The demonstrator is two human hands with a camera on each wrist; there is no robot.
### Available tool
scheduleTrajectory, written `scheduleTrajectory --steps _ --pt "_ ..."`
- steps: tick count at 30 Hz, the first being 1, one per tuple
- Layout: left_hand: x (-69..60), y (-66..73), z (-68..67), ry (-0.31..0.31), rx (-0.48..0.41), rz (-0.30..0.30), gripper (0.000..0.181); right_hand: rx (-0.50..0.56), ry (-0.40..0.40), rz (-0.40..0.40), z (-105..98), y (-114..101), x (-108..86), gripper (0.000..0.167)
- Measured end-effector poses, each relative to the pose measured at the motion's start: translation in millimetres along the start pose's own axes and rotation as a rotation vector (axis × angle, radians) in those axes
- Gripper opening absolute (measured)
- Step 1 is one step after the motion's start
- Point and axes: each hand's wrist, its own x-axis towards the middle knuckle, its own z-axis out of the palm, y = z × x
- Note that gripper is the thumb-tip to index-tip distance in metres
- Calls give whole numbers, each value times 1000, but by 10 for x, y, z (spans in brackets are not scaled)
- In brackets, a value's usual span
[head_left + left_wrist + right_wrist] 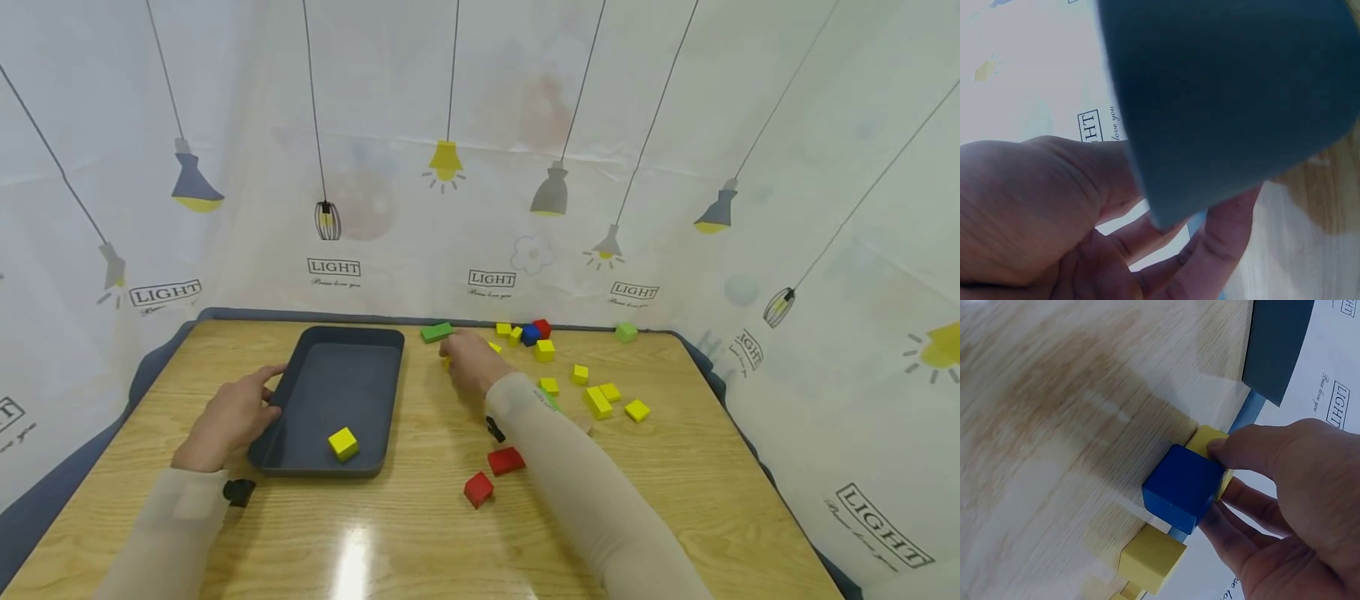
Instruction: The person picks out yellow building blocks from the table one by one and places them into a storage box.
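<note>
My left hand (228, 421) grips the left wall of a dark grey tray (303, 335), with its fingers at the tray's edge in the left wrist view. Inside the tray, near its front, lies a yellow cube (343, 444). Beyond the tray's right side, my right hand (472, 362) pinches a yellow block (1206, 440) between thumb and fingers, low over the table. A blue cube (1184, 481) sits right beside that block in the right wrist view; the hand seems to hide it from the head view. Another yellow block (1152, 557) lies close by.
A green block (437, 332) lies at the back edge of the wooden table (420, 533). Several yellow blocks (598, 402) are scattered right of the hand, with blue (530, 335) and light green (626, 332) ones behind. A red cube (478, 489) lies nearer the front.
</note>
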Motion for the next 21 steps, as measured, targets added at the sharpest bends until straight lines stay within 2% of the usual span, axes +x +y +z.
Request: scheduleTrajectory --steps 6,13,21 --pt "-3 3 11 0 -3 -1 77 7 29 -3 -3 -16 -21 37" --pt "-11 2 -6 5 8 4 77 -28 114 -109 -73 -108 -63 36" --pt "-6 13 -26 -3 2 -5 77 -40 128 -198 -151 -368 -108 36"
